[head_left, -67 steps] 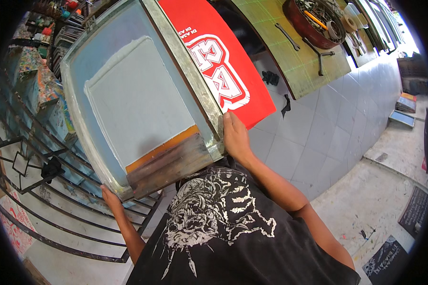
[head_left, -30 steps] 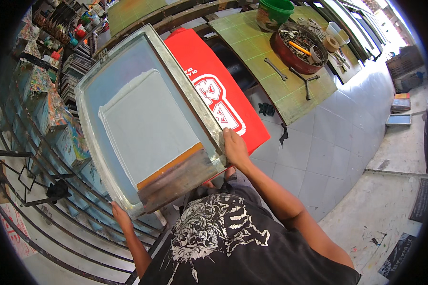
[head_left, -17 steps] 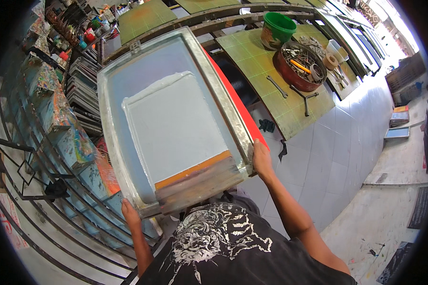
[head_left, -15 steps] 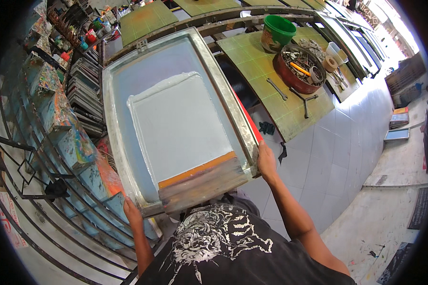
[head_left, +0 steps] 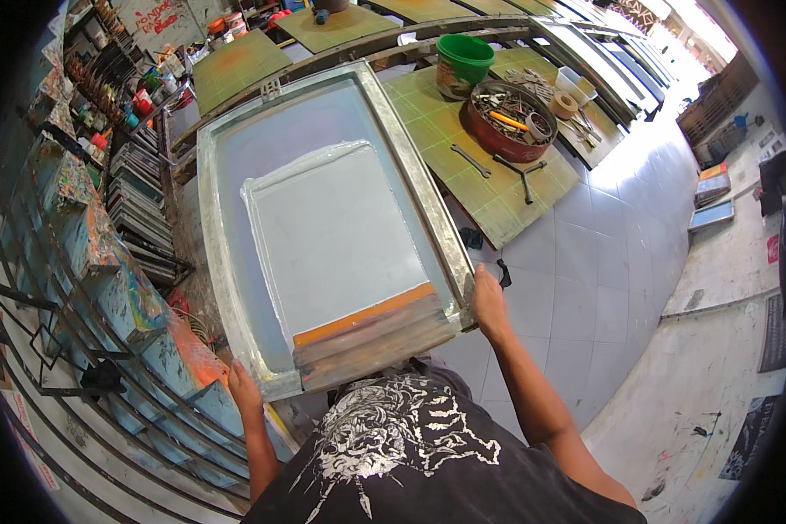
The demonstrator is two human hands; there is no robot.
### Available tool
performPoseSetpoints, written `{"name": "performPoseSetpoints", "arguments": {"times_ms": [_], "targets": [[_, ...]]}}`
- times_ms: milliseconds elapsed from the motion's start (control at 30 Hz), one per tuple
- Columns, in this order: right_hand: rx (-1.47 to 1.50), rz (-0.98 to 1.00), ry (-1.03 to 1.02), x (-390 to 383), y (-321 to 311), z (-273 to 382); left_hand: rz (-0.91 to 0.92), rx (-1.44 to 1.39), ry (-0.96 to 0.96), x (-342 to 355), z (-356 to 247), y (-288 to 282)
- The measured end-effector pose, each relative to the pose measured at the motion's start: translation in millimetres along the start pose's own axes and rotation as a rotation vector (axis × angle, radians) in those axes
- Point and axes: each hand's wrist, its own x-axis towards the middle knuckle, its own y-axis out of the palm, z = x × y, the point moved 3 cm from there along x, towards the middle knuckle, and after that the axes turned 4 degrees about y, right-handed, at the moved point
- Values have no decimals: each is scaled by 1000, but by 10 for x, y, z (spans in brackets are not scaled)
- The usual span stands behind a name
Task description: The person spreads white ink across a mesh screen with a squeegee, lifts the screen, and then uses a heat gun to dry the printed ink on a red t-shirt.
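Observation:
Between my hands is a large screen printing frame point(head_left: 216, 253) with pale metal rails and a blue-grey mesh, its far end pointing away from me. My left hand point(head_left: 245, 390) grips the near left corner, thumb on the outer side. The near right corner is in my right hand point(head_left: 489, 306); the fingers of both hands are partly hidden beneath the frame. A squeegee point(head_left: 371, 345) with a worn wooden handle and an orange blade lies across the near end. Beyond it, a smooth light grey ink layer point(head_left: 341, 236) covers part of the mesh, with a thicker ridge along its far and left edges.
Ahead to the right, a greenish board point(head_left: 498, 210) bears a green bucket point(head_left: 465, 65), a dark red tin of metal parts point(head_left: 508, 150), a wrench point(head_left: 471, 161) and a three-armed wrench point(head_left: 524, 178). Paint-stained blocks point(head_left: 105, 249) and curved metal bars point(head_left: 70, 332) line the left.
The boards, bucket and tools have shifted left in the view, while the frame stays between my hands. A red strip beside the frame's right rail no longer shows.

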Motion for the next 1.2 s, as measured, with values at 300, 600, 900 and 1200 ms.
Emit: {"name": "performPoseSetpoints", "arguments": {"times_ms": [300, 600, 900, 1200], "targets": [[26, 74, 26, -548, 685, 342, -81, -48, -95, -84, 753, -871], [45, 339, 22, -1014, 1391, 654, -234, -85, -279, -527, 1275, -1789], [8, 431, 15, -1094, 1638, 702, -280, -156, -328, -796, 1423, -1913], [-19, 388, 19, -1077, 1725, 703, -278, -92, -366, -667, 1518, -1927]]}}
